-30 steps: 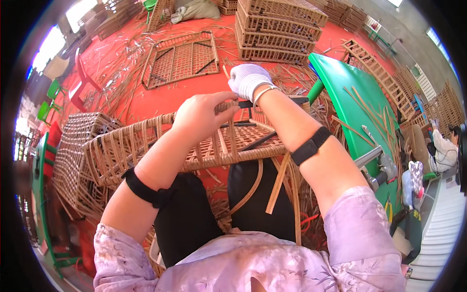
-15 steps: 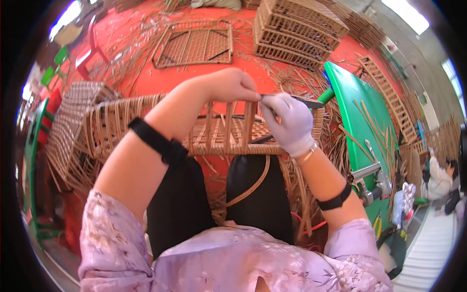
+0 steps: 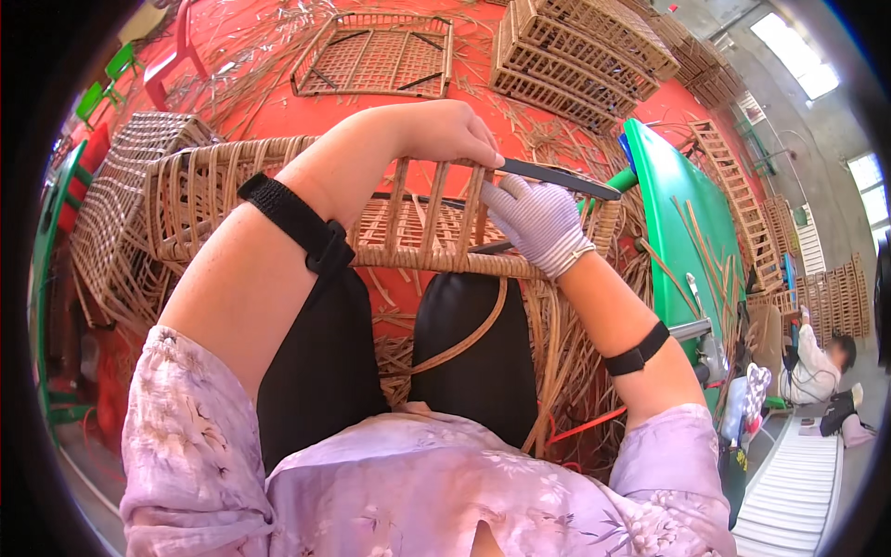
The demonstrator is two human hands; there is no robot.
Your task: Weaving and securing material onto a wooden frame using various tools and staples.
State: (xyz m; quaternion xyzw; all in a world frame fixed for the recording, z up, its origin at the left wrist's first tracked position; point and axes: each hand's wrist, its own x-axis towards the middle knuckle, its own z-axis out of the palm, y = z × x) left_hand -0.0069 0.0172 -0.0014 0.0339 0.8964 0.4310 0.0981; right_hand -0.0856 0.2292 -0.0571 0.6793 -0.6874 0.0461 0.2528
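A: Where's the basket & who's got what?

B: Long brown woven-cane basket lies across the person's black-clad thighs; bare left hand is at the upper edge, thumb & fingertips pinched together on it. Right hand, in a pale striped knit glove, is just beside, fingers bent near a wide flat brown upright strand; can't tell if they're clamped, tips partly hidden

A: How'll it handle?

B: Prob light for its bulk, springy in the strands, stiffer along the flat black bar running from the left fingertips twd the R end. Cane looks smooth, so maybe a bit slippery on bare skin; the knit prob grips better. A thin strand might split if bent hard

A: Best hold?

B: Wrapped lower rim imo, or the bar, not a lone strand

A: Textures etc.?

B: Rim's round & tightly coiled; walls are open uprights w/ gaps. One narrow tan strip curves over the R thigh; loose flat strips tangle beside it. Off R: glossy green tabletop w/ thin sticks on it
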